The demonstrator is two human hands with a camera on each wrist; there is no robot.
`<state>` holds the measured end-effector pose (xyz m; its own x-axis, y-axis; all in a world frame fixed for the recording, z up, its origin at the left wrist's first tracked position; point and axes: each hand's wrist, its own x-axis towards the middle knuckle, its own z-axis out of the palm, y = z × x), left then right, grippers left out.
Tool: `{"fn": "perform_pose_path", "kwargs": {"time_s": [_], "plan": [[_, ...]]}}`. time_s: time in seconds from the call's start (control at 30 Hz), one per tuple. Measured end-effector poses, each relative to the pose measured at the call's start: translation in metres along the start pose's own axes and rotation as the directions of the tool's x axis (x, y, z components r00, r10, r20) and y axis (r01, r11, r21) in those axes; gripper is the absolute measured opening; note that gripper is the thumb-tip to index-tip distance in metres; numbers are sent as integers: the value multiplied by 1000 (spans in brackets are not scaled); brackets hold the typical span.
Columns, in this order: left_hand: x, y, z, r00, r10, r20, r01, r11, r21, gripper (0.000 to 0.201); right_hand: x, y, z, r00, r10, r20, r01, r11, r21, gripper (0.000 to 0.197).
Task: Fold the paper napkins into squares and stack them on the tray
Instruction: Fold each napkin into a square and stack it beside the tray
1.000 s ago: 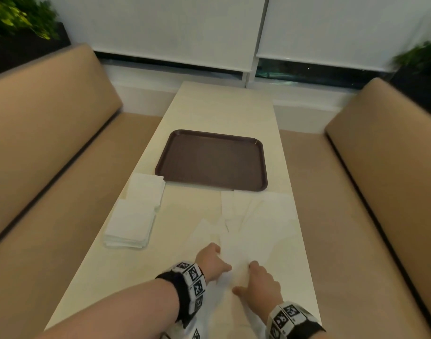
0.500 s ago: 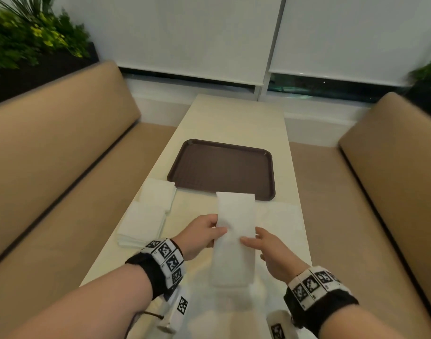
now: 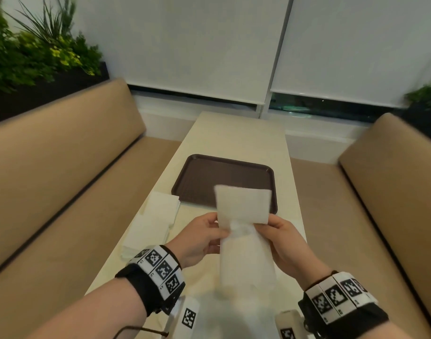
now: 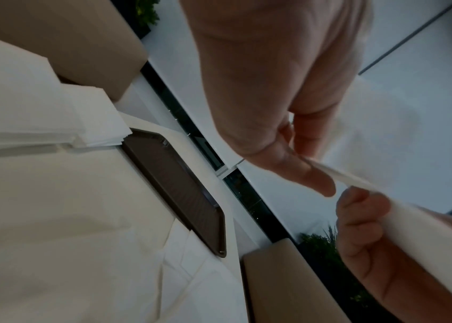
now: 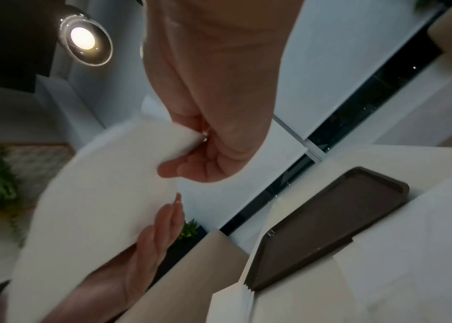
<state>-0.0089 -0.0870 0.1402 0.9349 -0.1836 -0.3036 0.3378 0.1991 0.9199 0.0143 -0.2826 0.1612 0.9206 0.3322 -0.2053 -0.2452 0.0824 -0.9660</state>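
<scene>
At the far left of the head view a planter of green plants point(image 3: 33, 55) is seen behind the back of a tan bench seat point(image 3: 62, 152). A long cream worktop point(image 3: 236, 140) runs away from the camera between that seat and a second tan bench seat point(image 3: 390, 182) on the right. On the worktop's left side, two overlapping piles of white napkins point(image 3: 153, 223) are laid flat, the farther pile just beside the near left corner of the tray. The dark brown tray point(image 3: 217, 177) lies flat across the middle of the worktop, and nothing is seen resting on its visible surface.

The left hand point(image 3: 197, 241) is raised above the worktop; its grip is closed on the left edge of a held napkin point(image 3: 244, 216), the thumb lying on the near face and the fingers curled behind, as the left wrist view confirms. The held napkin is a long white strip kept in the air in front of the tray's near edge; its upper part stands up and covers part of the tray in the head view, its middle is gathered between the two hands, and its lower part hangs towards the worktop. The right hand point(image 3: 283, 243) has its grip pinched on the napkin's right edge, thumb and fingertips pressed together on the paper in the right wrist view. More flat white paper sheets point(image 3: 292, 223) are seen on the worktop beneath the right hand.
</scene>
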Motion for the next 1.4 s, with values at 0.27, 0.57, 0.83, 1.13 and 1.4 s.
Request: {"fn": "perform_pose_path", "kwargs": {"time_s": [0.27, 0.57, 0.83, 1.13, 1.4], "plan": [[3, 7, 1, 991, 9, -132, -15, 999, -43, 19, -7, -4, -1, 1000, -18, -12, 16, 995, -100, 30], [-5, 13, -1, 980, -196, 25, 197, 958, -210, 47, -11, -5, 1, 975, -188, -119, 130, 916, -379, 50], [-16, 17, 3, 995, -80, -55, 83, 995, 51, 21, -12, 2, 10, 966, -236, -104, 150, 843, -516, 51], [-22, 9, -1, 963, 267, -17, -198, 755, 625, 8, -10, -6, 37, 980, -141, 143, 194, 479, -856, 22], [-24, -14, -39, 944, 280, -173, -117, 777, 619, 9, -13, 26, 40, 994, -26, 103, 105, 354, -929, 30]]}}
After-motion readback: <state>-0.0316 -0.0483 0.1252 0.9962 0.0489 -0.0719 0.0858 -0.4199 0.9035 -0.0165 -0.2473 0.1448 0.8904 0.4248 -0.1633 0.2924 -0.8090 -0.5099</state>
